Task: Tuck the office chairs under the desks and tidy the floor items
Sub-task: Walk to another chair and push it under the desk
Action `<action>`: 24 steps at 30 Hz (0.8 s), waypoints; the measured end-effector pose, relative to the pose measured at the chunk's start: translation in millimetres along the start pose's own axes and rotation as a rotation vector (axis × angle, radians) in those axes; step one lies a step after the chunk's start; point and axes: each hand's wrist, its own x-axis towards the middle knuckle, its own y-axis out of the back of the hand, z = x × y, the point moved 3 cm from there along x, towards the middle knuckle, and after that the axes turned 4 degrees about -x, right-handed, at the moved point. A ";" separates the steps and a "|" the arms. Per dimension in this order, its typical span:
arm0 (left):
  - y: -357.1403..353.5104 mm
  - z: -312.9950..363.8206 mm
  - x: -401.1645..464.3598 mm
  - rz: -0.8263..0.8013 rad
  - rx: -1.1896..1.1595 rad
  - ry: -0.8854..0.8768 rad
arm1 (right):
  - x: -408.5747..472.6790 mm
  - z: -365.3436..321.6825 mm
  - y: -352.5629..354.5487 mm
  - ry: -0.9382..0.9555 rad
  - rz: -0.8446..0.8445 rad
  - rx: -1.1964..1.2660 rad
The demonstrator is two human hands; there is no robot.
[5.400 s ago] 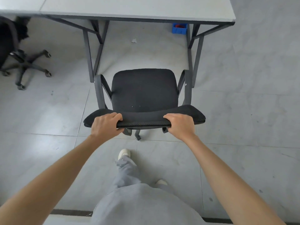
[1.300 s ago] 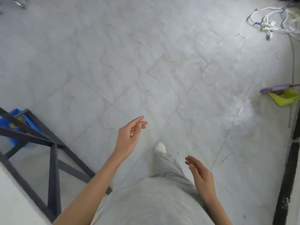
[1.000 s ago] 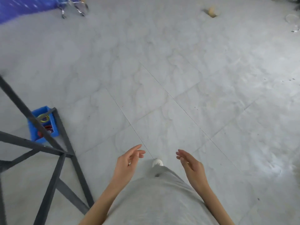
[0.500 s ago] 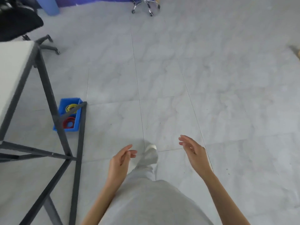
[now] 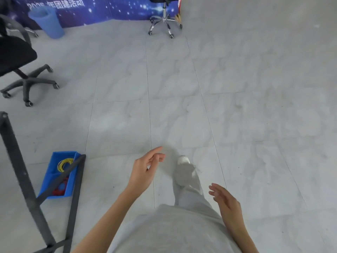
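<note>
A person walks across a tiled floor (image 5: 255,106), left hand (image 5: 144,170) and right hand (image 5: 226,199) empty, fingers loosely released; a black chair (image 5: 16,57) stands untucked at far left; a blue bin (image 5: 60,175) sits on the floor behind a desk leg (image 5: 20,172); a chrome-based chair (image 5: 165,21) waits near the banner (image 5: 109,8).

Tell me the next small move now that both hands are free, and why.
Probably step toward the black office chair at the left and take hold of it. Both the left hand and the right hand are empty, and that chair stands out on the open floor, not under any desk, nearer than the chrome-based chair by the blue banner.
</note>
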 end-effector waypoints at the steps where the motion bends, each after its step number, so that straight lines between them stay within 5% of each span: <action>1: -3.0 -0.3 22.5 0.026 -0.006 0.027 | 33.8 -13.9 0.2 0.020 -0.025 -0.003; 12: 13.1 7.3 181.6 0.491 -0.155 0.304 | 359.9 -262.7 -21.5 0.375 -0.419 -0.124; 24: 120.4 17.8 474.1 0.575 -0.228 0.284 | 583.5 -342.7 -108.9 0.247 -0.457 -0.165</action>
